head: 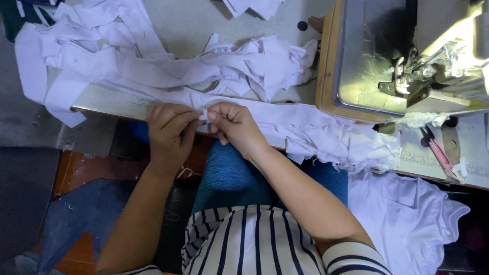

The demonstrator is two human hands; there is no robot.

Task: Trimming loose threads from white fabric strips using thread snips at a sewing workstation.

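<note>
White cotton-like fabric strip (pixel 254 107), long and flat, lying along front edge of pale grey worktable (pixel 197 20), running from left hands area toward the sewing machine. Left hand (pixel 168 129) at table edge, fingers curled down, thumb and forefinger pinched shut on the strip's near edge. Right hand (pixel 234 124) just beside it, fingertips touching left's, also pinched closed on the same small fold of white cloth; exact grip point tiny, probably a folded corner, hard to tell. Both hands meeting over the table's front lip, above blue knitted cloth (pixel 229 170) on the lap.

Heap of loose white fabric strips (pixel 160 59) piled behind the hands, spilling off table's left end. Metal-bedded industrial sewing machine on tan base (pixel 360 46) at right, lit brightly, well apart from both hands. Crumpled strip end bunched against machine base. Pink-handled thread snips (pixel 437 150) on table right of machine front. White garment piece (pixel 404 213) hanging below table at right. Black-and-white striped shirt (pixel 248 246) at bottom of frame. Red-brown tiled floor (pixel 77 170) visible lower left.
</note>
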